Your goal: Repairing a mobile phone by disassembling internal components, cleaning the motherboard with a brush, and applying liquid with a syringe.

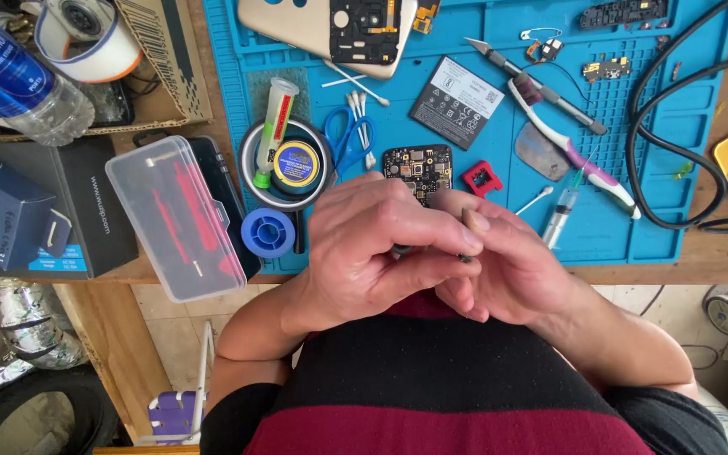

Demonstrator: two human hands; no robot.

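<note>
Small dark item (465, 258): pinched between both hands at frame centre, mostly hidden by fingers, kind not discernible; held above the near edge of the blue work mat (600, 227)

Left hand (372, 248): fingers curled over the right hand, grasping the hidden item

Right hand (507, 265): fingers folded, thumb raised, gripping the same item from 3 o'clock

Circuit board (419, 168): black with gold parts, on the mat just at 12 o'clock of the hands, partly covered by them

Red square part (482, 179): just beside the board at 3 o'clock

Battery (457, 101): dark flat rectangle, at 12 o'clock of the board

Phone body (330, 29): gold, back open, top edge of mat at 11 o'clock

Blue scissors (347, 135) with cotton swabs (364, 126): at 11 o'clock of the board

Round tin (295, 164): yellow-blue label, in a metal dish with a green-tipped syringe (273, 126), at 10 o'clock of the hands

Blue spool (268, 232): at 9 o'clock of the left hand

Clear plastic case (180, 215): red tools inside, farther at 9 o'clock

Toothbrush (566, 147), clear syringe (559, 215): at 2 o'clock

Black cable (659, 126): looped, far 2 o'clock
</note>
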